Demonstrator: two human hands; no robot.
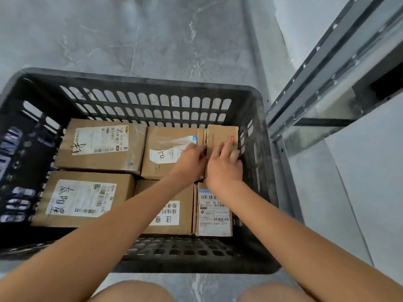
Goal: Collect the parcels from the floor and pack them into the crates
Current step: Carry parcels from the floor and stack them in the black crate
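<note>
A black slotted plastic crate stands on the floor and holds several brown cardboard parcels with white labels. A narrow parcel stands on edge at the crate's far right corner. My right hand lies flat on top of it with straight fingers. My left hand rests on the neighbouring parcel, its fingertips at the gap between the two boxes. Other parcels lie at far left, near left, near middle and near right.
Grey marbled floor tiles surround the crate. A grey metal shelving frame runs diagonally close to the crate's right side. My bare knees show at the bottom edge.
</note>
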